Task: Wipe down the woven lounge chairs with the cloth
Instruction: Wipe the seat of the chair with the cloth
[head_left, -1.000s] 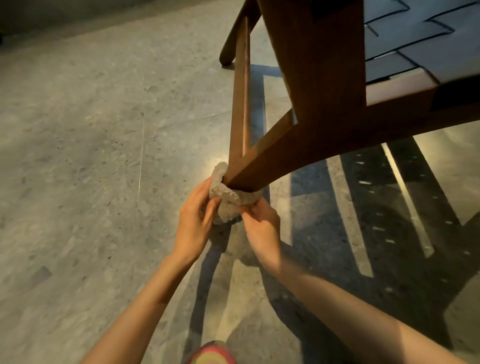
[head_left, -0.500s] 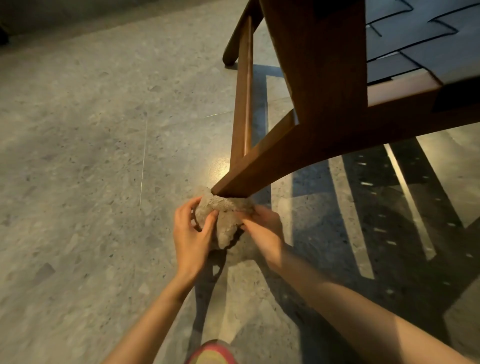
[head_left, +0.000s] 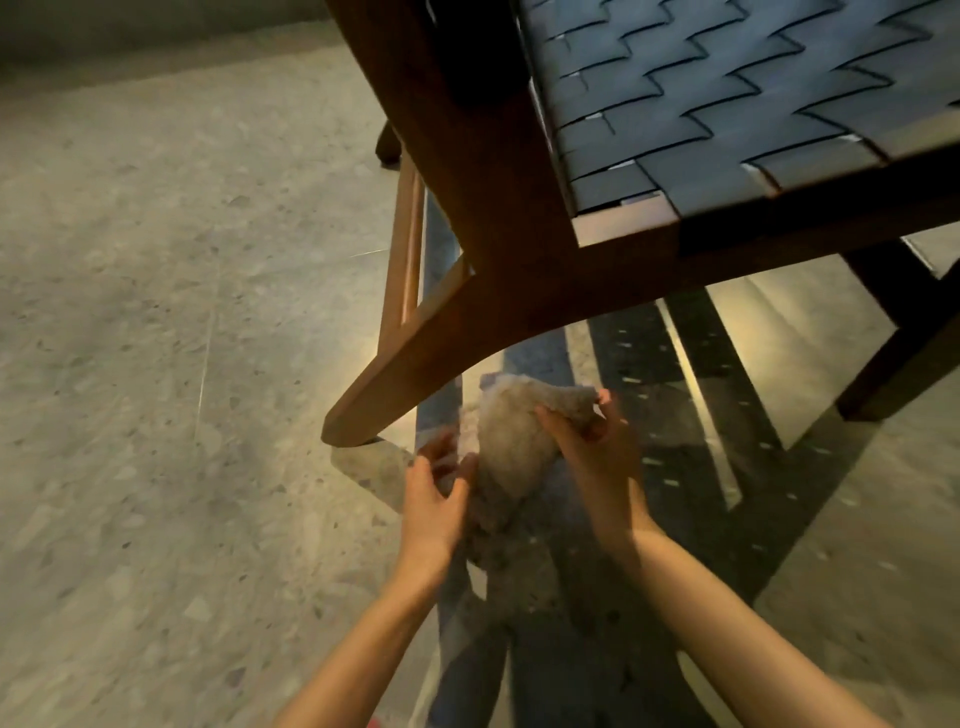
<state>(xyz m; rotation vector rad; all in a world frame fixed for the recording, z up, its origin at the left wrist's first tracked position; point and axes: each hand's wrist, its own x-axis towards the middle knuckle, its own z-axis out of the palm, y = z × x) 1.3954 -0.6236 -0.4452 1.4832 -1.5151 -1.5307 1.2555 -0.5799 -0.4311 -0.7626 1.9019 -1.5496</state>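
A wooden lounge chair (head_left: 498, 218) with a dark woven seat (head_left: 727, 104) fills the upper right. Its curved front leg (head_left: 374, 400) meets the floor at centre left. A crumpled grey cloth (head_left: 511, 441) hangs between my hands, just right of that leg's foot and clear of the wood. My right hand (head_left: 597, 447) grips the cloth's upper end. My left hand (head_left: 436, 493) pinches its lower left edge with curled fingers.
Speckled stone floor (head_left: 156, 415) spreads to the left. A second dark chair leg (head_left: 898, 353) stands at the right, and a rear leg (head_left: 387, 145) shows at the top. Striped shadows lie under the seat.
The cloth came off the foot of the front leg. Both hands moved it right and toward me, and the view shifted so more of the woven seat shows.
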